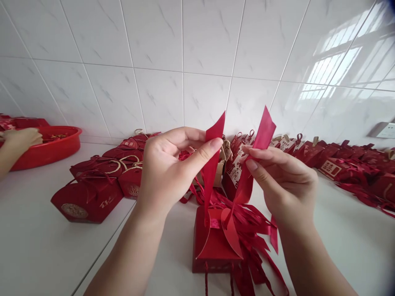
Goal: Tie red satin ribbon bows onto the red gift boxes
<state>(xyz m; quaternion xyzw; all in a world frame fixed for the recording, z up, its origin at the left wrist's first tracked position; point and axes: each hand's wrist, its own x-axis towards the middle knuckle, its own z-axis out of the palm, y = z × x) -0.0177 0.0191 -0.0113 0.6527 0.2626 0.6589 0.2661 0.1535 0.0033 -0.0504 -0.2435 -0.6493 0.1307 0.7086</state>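
A small red gift box (216, 250) stands on the white table in front of me, its curved top flaps folded in and two cords hanging down its near side. A red ribbon (211, 181) runs up from the flaps in two tails. My left hand (182, 160) pinches one tail between thumb and fingers, the tip sticking up above. The other tail is pinched in my right hand (274, 172), its slanted end also pointing upward. Both hands are above the box, apart from each other. Beside the box on the right lies a heap of loose red ribbons (256, 222).
At the left, several red boxes with cord handles (88, 197) sit close together. Behind them is a red plastic basin (58, 144) with another person's hand (23, 137) at it. More red boxes (339, 164) line the tiled wall (154, 37) at the right, near a socket (384, 130).
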